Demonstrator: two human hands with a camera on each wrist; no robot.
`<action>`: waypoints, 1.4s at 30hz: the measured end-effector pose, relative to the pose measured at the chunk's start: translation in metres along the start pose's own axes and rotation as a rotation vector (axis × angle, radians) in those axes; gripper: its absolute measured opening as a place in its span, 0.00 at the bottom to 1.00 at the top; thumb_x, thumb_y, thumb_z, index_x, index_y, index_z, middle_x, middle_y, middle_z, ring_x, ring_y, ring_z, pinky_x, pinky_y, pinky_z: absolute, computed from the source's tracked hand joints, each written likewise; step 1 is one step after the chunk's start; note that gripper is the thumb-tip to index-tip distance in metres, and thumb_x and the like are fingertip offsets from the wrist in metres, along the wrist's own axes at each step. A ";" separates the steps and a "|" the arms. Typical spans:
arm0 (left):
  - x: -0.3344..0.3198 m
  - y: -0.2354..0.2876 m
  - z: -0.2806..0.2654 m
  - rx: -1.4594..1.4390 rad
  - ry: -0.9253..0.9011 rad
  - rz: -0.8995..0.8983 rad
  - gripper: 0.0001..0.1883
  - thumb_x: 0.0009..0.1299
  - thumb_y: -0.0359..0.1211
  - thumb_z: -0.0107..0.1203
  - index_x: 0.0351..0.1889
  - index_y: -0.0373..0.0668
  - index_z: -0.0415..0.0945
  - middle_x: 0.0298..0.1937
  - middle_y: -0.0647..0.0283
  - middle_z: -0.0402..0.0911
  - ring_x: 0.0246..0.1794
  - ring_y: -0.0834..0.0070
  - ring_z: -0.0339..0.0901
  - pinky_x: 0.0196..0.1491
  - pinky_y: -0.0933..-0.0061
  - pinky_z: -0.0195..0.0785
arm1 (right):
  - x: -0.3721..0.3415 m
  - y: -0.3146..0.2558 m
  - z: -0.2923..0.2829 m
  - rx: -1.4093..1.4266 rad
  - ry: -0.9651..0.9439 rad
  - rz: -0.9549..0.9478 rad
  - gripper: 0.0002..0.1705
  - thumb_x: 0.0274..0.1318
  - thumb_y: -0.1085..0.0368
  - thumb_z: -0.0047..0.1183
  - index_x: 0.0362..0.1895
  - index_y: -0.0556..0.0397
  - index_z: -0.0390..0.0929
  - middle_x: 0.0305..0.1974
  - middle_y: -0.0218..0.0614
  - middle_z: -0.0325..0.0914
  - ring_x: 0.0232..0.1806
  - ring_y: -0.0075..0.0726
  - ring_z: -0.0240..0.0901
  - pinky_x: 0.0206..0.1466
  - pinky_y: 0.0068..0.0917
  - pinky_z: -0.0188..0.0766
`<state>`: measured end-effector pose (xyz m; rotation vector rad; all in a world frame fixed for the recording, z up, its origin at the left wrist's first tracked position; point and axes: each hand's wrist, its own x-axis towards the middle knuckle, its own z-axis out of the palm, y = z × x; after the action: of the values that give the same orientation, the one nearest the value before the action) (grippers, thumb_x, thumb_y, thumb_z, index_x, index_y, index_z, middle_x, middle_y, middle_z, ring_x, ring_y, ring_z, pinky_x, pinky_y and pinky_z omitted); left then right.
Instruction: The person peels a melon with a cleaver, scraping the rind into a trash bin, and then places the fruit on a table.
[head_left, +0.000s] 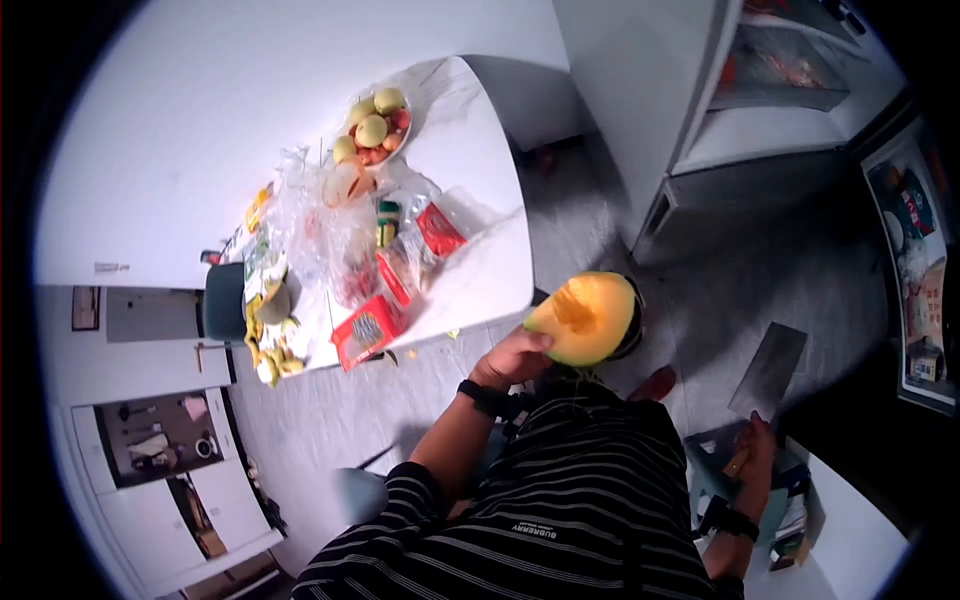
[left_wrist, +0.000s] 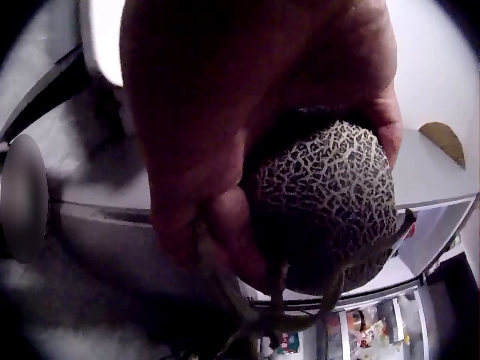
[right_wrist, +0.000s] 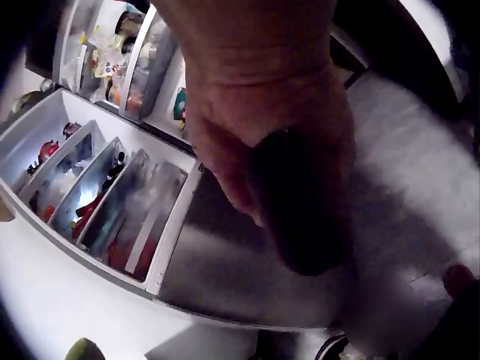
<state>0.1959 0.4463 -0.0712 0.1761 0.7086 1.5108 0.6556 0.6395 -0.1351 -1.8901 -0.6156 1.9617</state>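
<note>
My left hand point(head_left: 518, 357) grips a halved melon point(head_left: 602, 335) from the rind side. In the head view its orange cut face and hollowed middle show. The left wrist view shows the netted rind point(left_wrist: 330, 187) and a curling stem point(left_wrist: 330, 300), with the fingers of the left hand point(left_wrist: 247, 127) wrapped round the rind. Low on the right, my right hand point(head_left: 757, 450) holds a cleaver by its handle point(head_left: 737, 462), the broad grey blade point(head_left: 768, 370) pointing away from me. In the right wrist view the right hand point(right_wrist: 262, 120) closes round the dark handle end point(right_wrist: 300, 210).
A marble-patterned table point(head_left: 490, 200) stands ahead to the left, bearing a fruit bowl point(head_left: 408, 140), plastic bags point(head_left: 345, 235), a red packet point(head_left: 440, 230) and a red box point(head_left: 368, 332). Open fridge shelves point(right_wrist: 112, 202) lie to the right. A grey-green bin point(head_left: 705, 465) is below the right hand.
</note>
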 end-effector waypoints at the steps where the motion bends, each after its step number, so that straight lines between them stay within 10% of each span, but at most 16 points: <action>1: 0.000 -0.014 0.013 -0.048 0.014 0.022 0.37 0.61 0.37 0.57 0.67 0.35 0.58 0.65 0.55 0.68 0.64 0.65 0.66 0.66 0.65 0.57 | 0.008 0.000 -0.016 -0.087 -0.043 -0.067 0.13 0.57 0.54 0.58 0.34 0.41 0.68 0.19 0.23 0.64 0.16 0.22 0.61 0.17 0.23 0.59; 10: -0.003 -0.076 0.081 -0.174 0.158 0.219 0.33 0.62 0.35 0.58 0.65 0.38 0.61 0.57 0.58 0.74 0.50 0.68 0.75 0.47 0.73 0.68 | 0.001 -0.061 0.053 -0.856 -0.420 -0.547 0.19 0.58 0.64 0.49 0.54 0.57 0.70 0.24 0.27 0.70 0.22 0.22 0.64 0.26 0.25 0.64; 13: -0.028 -0.073 0.059 -0.224 0.142 0.236 0.33 0.61 0.35 0.59 0.65 0.39 0.61 0.56 0.60 0.75 0.47 0.70 0.75 0.41 0.73 0.70 | -0.006 -0.065 0.101 -0.921 -0.581 -0.717 0.27 0.58 0.64 0.49 0.62 0.59 0.65 0.39 0.41 0.75 0.38 0.39 0.72 0.41 0.33 0.69; 22: -0.094 -0.025 0.009 -0.242 0.266 0.449 0.41 0.56 0.32 0.64 0.68 0.34 0.57 0.66 0.53 0.67 0.67 0.58 0.63 0.69 0.59 0.53 | -0.031 -0.081 0.320 -1.135 -0.557 -1.329 0.30 0.58 0.62 0.53 0.64 0.53 0.63 0.46 0.47 0.75 0.46 0.57 0.73 0.46 0.43 0.71; 27: -0.157 0.015 -0.052 -0.128 0.412 0.374 0.41 0.54 0.37 0.64 0.66 0.35 0.61 0.53 0.60 0.77 0.35 0.79 0.75 0.32 0.82 0.66 | -0.030 -0.075 0.475 -1.414 -0.463 -1.396 0.29 0.58 0.61 0.53 0.64 0.46 0.63 0.46 0.46 0.74 0.48 0.56 0.72 0.47 0.46 0.70; 33: -0.236 0.051 -0.100 -0.227 0.646 0.346 0.39 0.51 0.35 0.65 0.62 0.35 0.64 0.39 0.66 0.78 0.16 0.86 0.62 0.14 0.84 0.47 | -0.014 -0.037 0.612 -1.700 -0.247 -1.268 0.29 0.58 0.57 0.54 0.63 0.43 0.63 0.47 0.44 0.73 0.50 0.54 0.72 0.48 0.47 0.71; 35: -0.250 0.043 -0.119 -0.280 0.674 0.468 0.40 0.50 0.34 0.65 0.63 0.34 0.63 0.46 0.61 0.78 0.22 0.82 0.69 0.17 0.83 0.53 | 0.003 -0.024 0.635 -1.687 -0.267 -1.264 0.28 0.58 0.57 0.54 0.62 0.43 0.63 0.47 0.44 0.73 0.50 0.54 0.72 0.48 0.47 0.71; 37: -0.259 0.060 -0.111 -0.319 0.734 0.538 0.42 0.50 0.33 0.65 0.65 0.31 0.61 0.56 0.54 0.75 0.49 0.66 0.77 0.46 0.68 0.73 | 0.009 -0.018 0.650 -1.691 -0.252 -1.258 0.26 0.58 0.57 0.53 0.60 0.42 0.63 0.47 0.43 0.73 0.51 0.54 0.72 0.48 0.47 0.71; 38: -0.263 0.066 -0.112 -0.340 0.678 0.568 0.43 0.51 0.33 0.65 0.65 0.30 0.59 0.61 0.51 0.71 0.62 0.58 0.69 0.65 0.58 0.60 | 0.009 -0.013 0.658 -1.699 -0.227 -1.252 0.24 0.58 0.58 0.53 0.58 0.42 0.64 0.47 0.42 0.73 0.51 0.54 0.72 0.48 0.48 0.71; 42: -0.278 0.060 -0.128 -0.389 0.698 0.643 0.44 0.51 0.35 0.66 0.66 0.31 0.58 0.61 0.51 0.70 0.61 0.58 0.70 0.63 0.59 0.62 | 0.013 -0.010 0.677 -1.679 -0.287 -1.225 0.26 0.58 0.59 0.54 0.59 0.43 0.64 0.48 0.45 0.73 0.52 0.54 0.72 0.49 0.46 0.71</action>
<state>0.1046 0.1486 -0.0533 -0.4906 0.9306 2.3365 -0.0204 0.6084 -0.1293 -0.8478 -3.0736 0.6023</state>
